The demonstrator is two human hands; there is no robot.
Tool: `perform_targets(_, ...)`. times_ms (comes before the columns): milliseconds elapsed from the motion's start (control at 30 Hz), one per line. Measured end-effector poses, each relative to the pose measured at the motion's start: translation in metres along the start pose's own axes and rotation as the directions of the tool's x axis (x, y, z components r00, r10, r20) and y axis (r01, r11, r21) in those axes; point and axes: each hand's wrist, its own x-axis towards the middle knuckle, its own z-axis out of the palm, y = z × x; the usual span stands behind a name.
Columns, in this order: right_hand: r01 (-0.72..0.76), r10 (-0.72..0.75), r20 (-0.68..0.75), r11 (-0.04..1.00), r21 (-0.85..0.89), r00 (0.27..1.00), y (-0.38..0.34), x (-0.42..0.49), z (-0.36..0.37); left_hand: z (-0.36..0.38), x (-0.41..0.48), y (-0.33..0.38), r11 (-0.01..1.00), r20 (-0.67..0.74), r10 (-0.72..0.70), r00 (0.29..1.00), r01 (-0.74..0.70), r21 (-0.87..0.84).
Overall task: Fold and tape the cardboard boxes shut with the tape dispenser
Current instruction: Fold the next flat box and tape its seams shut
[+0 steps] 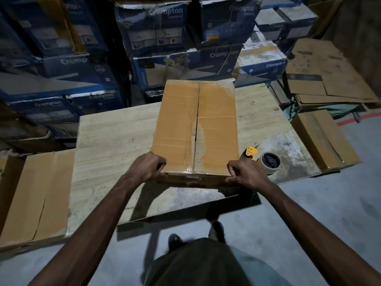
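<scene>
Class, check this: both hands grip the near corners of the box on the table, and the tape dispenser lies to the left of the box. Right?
Wrong side. The head view shows the tape dispenser lying on the table to the right of the box, not the left. The left hand and right hand do grip its near corners.

Tan box [216, 120], a torn pale strip baring ribbed corrugation along its seam. Pale wood-grain worktop [115, 141], scuffed white. Yellow-topped dispenser [252, 152]. Behind, blue-and-white cartons [185, 62].
</scene>
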Motion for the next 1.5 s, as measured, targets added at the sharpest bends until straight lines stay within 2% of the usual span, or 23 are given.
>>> perform_targets(100,-0.002,0.005,-0.020,0.994,0.110,1.000,0.015,-0.006,0.008,0.001,-0.003,-0.024,0.998,-0.006,-0.043,0.999,0.043,0.055)
perform_targets(233,0.049,-0.053,0.011,0.973,0.226,0.999,0.018,0.001,0.011,0.003,0.006,-0.032,0.995,0.065,-0.031,0.997,0.037,-0.096)
perform_targets(300,0.081,-0.090,0.025,0.965,0.248,0.996,0.021,0.005,0.012,0.003,0.009,-0.033,0.993,0.080,0.010,0.997,-0.001,-0.117)
perform_targets(367,0.095,-0.106,0.031,0.961,0.258,0.994,0.022,0.006,0.012,0.002,0.006,-0.036,0.995,0.065,0.079,0.995,-0.074,-0.071)
perform_targets(467,0.067,-0.070,0.000,0.949,0.309,0.998,0.017,-0.002,0.011,0.004,-0.007,-0.039,0.979,0.032,0.178,0.984,-0.180,0.100)
perform_targets(533,0.006,0.013,-0.052,0.939,0.344,0.999,0.010,-0.011,0.013,0.006,-0.018,-0.033,0.987,-0.030,0.124,0.992,-0.120,0.107)
perform_targets(600,-0.098,0.173,-0.161,0.915,0.391,0.972,0.001,-0.021,0.018,0.010,-0.026,-0.021,0.995,-0.212,-0.045,0.976,0.026,-0.093)
perform_targets(633,-0.140,0.271,-0.242,0.883,0.448,0.932,-0.006,-0.025,0.020,0.013,-0.026,-0.015,0.967,-0.317,-0.173,0.933,0.099,-0.236)
perform_targets(700,-0.171,0.458,-0.378,0.788,0.591,0.805,-0.019,-0.024,0.021,0.020,-0.018,-0.005,0.850,-0.413,-0.406,0.816,0.171,-0.498)
perform_targets(733,-0.188,0.541,-0.384,0.728,0.660,0.748,-0.024,-0.017,0.019,0.021,-0.012,0.000,0.779,-0.393,-0.488,0.779,0.187,-0.598)
perform_targets(767,-0.225,0.616,-0.321,0.644,0.731,0.720,-0.025,-0.008,0.017,0.019,-0.005,0.005,0.695,-0.324,-0.546,0.772,0.202,-0.690)
perform_targets(833,-0.346,0.699,-0.024,0.382,0.857,0.715,-0.026,0.015,0.008,0.013,0.008,0.012,0.517,-0.134,-0.580,0.804,0.236,-0.823)
perform_targets(900,-0.450,0.638,0.296,0.089,0.888,0.711,-0.029,0.035,0.001,0.004,0.019,0.015,0.388,0.001,-0.572,0.820,0.271,-0.881)
perform_targets(933,-0.478,0.596,0.367,0.032,0.878,0.714,-0.030,0.043,0.001,0.003,0.024,0.012,0.312,0.056,-0.555,0.830,0.270,-0.911)
perform_targets(1000,-0.474,0.581,0.342,0.088,0.876,0.739,-0.019,0.055,0.016,0.006,0.031,0.006,0.163,0.151,-0.466,0.872,0.253,-0.954)
perform_targets(1067,-0.457,0.563,0.313,0.133,0.879,0.765,0.000,0.066,0.036,0.009,0.035,0.002,0.176,0.180,-0.405,0.897,0.270,-0.947)
perform_targets(1200,-0.403,0.544,0.310,0.056,0.914,0.780,-0.035,0.046,0.003,0.015,0.033,-0.005,0.194,0.168,-0.427,0.889,0.271,-0.943)
perform_targets(1333,-0.335,0.553,0.259,0.040,0.941,0.792,-0.055,0.027,-0.012,-0.001,0.011,0.000,0.222,0.082,-0.505,0.859,0.221,-0.950)
perform_targets(1400,-0.294,0.578,0.233,0.013,0.956,0.782,-0.065,0.016,-0.028,-0.014,-0.003,0.012,0.238,0.030,-0.518,0.855,0.179,-0.955)
perform_targets(1500,-0.240,0.592,0.178,0.026,0.970,0.786,-0.066,-0.004,-0.057,-0.029,-0.024,0.036,0.236,-0.037,-0.518,0.855,0.101,-0.966)
